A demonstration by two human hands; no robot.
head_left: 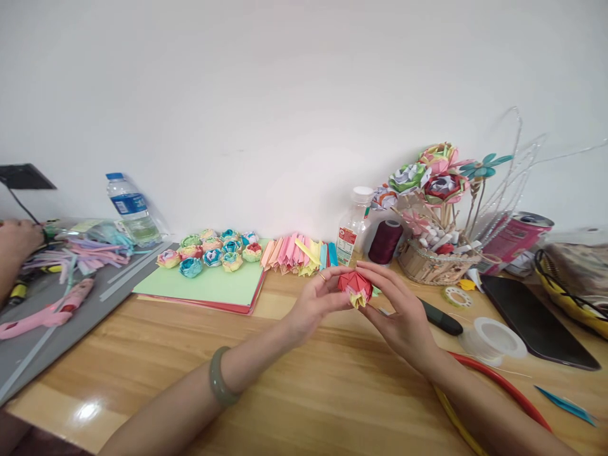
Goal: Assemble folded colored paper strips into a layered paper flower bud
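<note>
Between my two hands is a folded paper flower (pixel 355 286), red with a yellow part at its lower side, held a little above the wooden table. My left hand (pixel 323 296) grips it from the left with thumb and fingers. From the right, the fingers and thumb of my right hand (pixel 395 306) close round it. Part of the flower is hidden by the fingers. Behind my hands lies a row of folded paper strips (pixel 299 254) in orange, pink, yellow and blue. Several finished paper flowers (pixel 212 256) sit on green paper sheets (pixel 166 285) to the left.
A plastic bottle (pixel 352 231), a dark thread spool (pixel 385 242) and a basket of paper flowers (pixel 434 266) stand by the wall. At right lie a phone (pixel 536 320) and a clear spool (pixel 498 339). Another person's hand (pixel 21 239) is at far left, near a pink glue gun (pixel 50 313).
</note>
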